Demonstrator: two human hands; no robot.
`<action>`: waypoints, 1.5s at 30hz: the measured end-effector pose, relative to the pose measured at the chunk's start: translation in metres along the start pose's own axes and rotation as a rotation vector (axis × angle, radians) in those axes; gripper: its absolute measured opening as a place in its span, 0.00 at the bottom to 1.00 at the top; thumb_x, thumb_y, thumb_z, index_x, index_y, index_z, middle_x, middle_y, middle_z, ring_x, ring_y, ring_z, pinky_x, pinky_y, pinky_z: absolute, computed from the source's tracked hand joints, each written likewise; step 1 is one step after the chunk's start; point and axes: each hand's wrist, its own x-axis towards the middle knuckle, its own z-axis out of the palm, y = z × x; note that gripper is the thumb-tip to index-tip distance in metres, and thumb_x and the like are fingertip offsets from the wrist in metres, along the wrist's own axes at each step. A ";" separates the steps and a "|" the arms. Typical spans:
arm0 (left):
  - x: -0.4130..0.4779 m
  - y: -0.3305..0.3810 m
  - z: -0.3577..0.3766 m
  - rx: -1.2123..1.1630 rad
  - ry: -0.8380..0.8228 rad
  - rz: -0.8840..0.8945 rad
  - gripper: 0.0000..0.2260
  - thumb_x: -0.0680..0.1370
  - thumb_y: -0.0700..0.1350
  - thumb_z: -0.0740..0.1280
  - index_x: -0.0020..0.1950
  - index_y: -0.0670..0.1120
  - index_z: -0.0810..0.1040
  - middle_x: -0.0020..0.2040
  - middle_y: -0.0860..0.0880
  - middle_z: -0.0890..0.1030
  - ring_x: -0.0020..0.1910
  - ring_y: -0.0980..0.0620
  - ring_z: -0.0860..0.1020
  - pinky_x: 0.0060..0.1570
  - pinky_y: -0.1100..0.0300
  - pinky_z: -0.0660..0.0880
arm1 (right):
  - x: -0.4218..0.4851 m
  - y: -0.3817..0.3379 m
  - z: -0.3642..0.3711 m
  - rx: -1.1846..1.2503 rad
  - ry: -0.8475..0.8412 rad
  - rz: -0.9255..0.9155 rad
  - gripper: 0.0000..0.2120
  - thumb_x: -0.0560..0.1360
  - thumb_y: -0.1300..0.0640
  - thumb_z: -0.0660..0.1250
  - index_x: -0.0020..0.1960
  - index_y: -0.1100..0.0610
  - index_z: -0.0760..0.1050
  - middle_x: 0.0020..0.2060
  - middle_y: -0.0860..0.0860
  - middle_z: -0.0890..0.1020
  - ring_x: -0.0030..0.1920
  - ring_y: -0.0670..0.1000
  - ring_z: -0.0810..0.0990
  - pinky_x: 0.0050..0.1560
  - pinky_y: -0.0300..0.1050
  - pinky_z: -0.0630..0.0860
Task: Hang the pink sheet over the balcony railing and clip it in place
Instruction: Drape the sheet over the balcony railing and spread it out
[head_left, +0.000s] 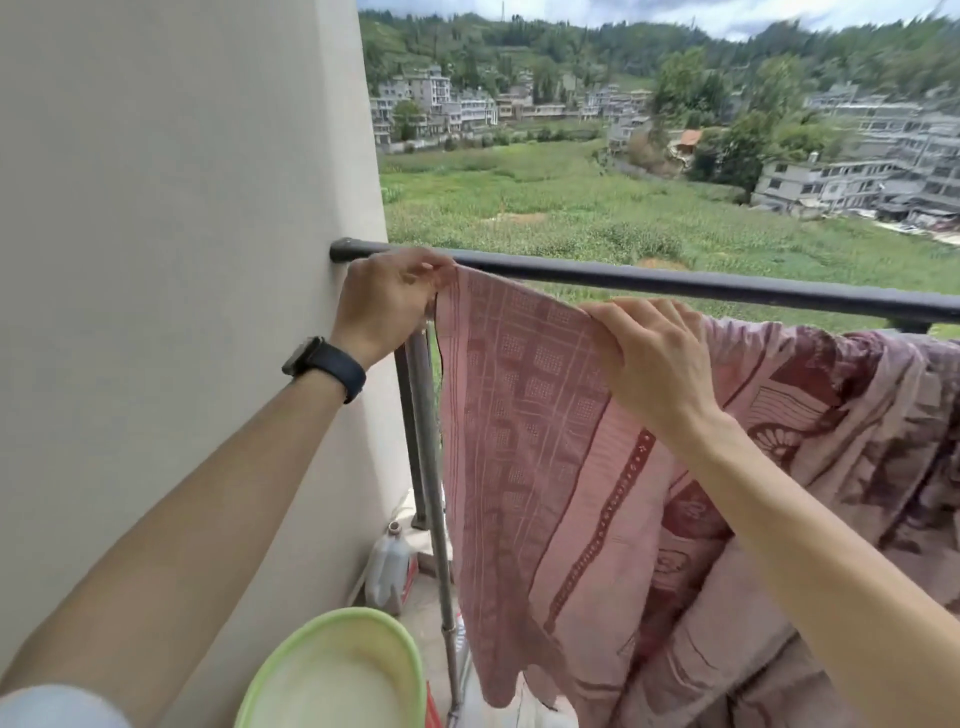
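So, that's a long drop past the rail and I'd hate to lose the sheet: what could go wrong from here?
1. Nothing fastens this end yet: only the left hand pinching the corner and the right hand gripping the top edge hold the sheet, so letting go would likely drop it.
2. Past the railing is open air above fields, so wind could pull a loose end over.

We are on a home's high balcony (425, 603): a dark railing (675, 283) meets a plaster wall (182, 208) at 10 o'clock. Fields (545, 202) and houses (447, 104) lie at 12, a basin (332, 631) at 6.
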 end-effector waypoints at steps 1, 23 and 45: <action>0.000 0.002 -0.003 -0.121 0.047 -0.066 0.07 0.77 0.50 0.71 0.51 0.49 0.84 0.45 0.51 0.84 0.40 0.60 0.81 0.42 0.65 0.79 | 0.001 -0.001 0.001 0.021 0.048 -0.006 0.13 0.83 0.48 0.60 0.60 0.51 0.80 0.53 0.49 0.84 0.52 0.56 0.80 0.57 0.53 0.68; -0.093 -0.028 0.031 -0.345 -0.096 -0.335 0.12 0.78 0.49 0.69 0.61 0.51 0.74 0.47 0.53 0.81 0.44 0.60 0.79 0.37 0.73 0.74 | 0.001 -0.049 0.015 -0.215 -0.118 0.052 0.34 0.75 0.33 0.58 0.74 0.51 0.65 0.72 0.54 0.69 0.71 0.56 0.66 0.70 0.59 0.58; -0.083 -0.050 0.019 -0.617 0.160 -0.708 0.14 0.83 0.52 0.57 0.52 0.42 0.75 0.50 0.43 0.81 0.45 0.48 0.79 0.47 0.53 0.78 | -0.092 0.041 -0.006 -0.155 0.207 0.252 0.10 0.75 0.64 0.70 0.55 0.59 0.77 0.53 0.57 0.77 0.50 0.58 0.73 0.45 0.55 0.75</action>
